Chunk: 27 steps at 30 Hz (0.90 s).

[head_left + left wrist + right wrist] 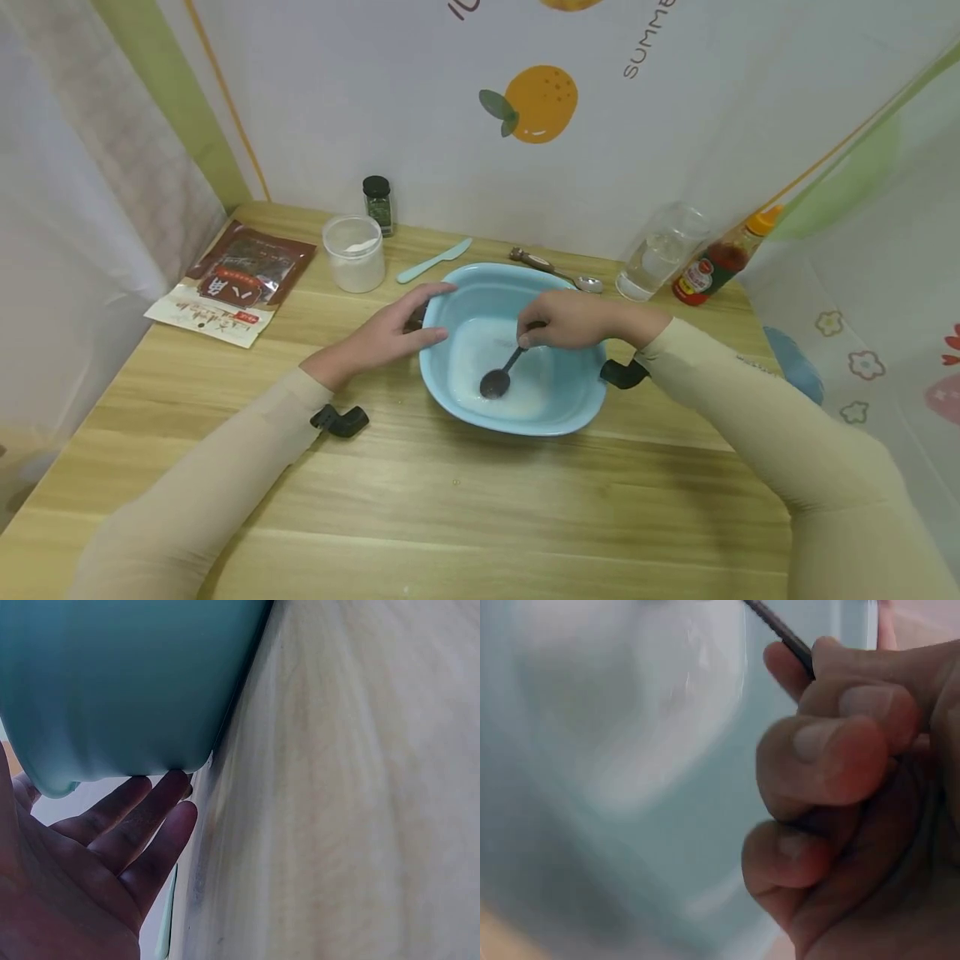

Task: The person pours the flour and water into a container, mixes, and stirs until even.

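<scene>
A light blue basin [442, 392] sits on the wooden table, holding a shallow layer of cloudy whitish liquid [528, 392]. My right hand [562, 319] is over it and grips the handle of a dark spoon [495, 383], whose bowl is down at the liquid. In the right wrist view the fingers curl round the thin handle [780, 631]. At the basin's left side, my left hand [382, 333] rests with thumb and forefinger at the rim. The left wrist view has the other fingers [154, 814] fairly straight, their tips at the basin's outer wall [127, 690].
Behind the basin lie a pale green knife [435, 260] and a metal spoon [585, 284]. A tub of white powder [356, 271], a dark-capped herb jar [378, 208] and a brown packet [236, 283] are on the left. A glass of water [652, 262] and a red sauce bottle [716, 262] occupy the back right.
</scene>
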Motion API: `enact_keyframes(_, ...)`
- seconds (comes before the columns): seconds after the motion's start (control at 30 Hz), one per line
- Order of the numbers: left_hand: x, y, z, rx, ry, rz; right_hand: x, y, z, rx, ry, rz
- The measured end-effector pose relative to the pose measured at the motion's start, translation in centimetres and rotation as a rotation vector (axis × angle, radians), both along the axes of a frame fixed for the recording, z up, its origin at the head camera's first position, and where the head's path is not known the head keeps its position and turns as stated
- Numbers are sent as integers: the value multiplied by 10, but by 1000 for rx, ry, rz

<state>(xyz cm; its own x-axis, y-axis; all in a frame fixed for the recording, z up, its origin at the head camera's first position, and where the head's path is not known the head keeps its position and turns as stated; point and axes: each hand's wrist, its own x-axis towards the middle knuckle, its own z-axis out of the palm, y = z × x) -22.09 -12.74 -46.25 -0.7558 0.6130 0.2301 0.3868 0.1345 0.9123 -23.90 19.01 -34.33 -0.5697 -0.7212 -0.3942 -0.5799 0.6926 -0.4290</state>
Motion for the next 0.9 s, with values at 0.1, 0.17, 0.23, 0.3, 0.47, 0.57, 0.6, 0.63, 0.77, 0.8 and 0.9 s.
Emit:
enact_keyframes(0.1, -1, 1, 0, -2, 2, 0, -8, 7, 1, 30, 63, -94)
enact_keyframes(0.17, 0, 1, 0, -3, -1, -3, -14, 8, 0, 34, 107, -164)
enact_keyframes(0.23, 0, 1, 0, -3, -4, -5, -16, 6, -1, 26, 139, -220)
enact_keyframes(0.3, 1, 1, 0, -3, -6, -6, -16, 1, -2, 16, 161, -239)
enact_keyframes(0.47, 1, 1, 2, -1, -14, -12, -8, -9, -2, -11, 79, -125)
enact_keyframes(0.57, 0, 2, 2, -5, -9, -9, -6, -5, -1, -12, -1, -45)
enact_keyframes(0.6, 0, 2, 2, -8, -5, -6, -7, -3, -1, -3, -3, -34)
enact_keyframes(0.63, -1, 2, 2, -8, -1, -5, -8, -1, 0, 5, -2, -40)
enact_keyframes(0.77, -1, 2, 2, -10, 8, -6, -16, 6, 1, 24, 74, -146)
enact_keyframes(0.8, -1, 2, 1, -9, 7, -7, -18, 6, 1, 24, 92, -180)
enact_keyframes(0.9, -1, 1, 1, -8, 4, -10, -21, 1, -2, 15, 143, -251)
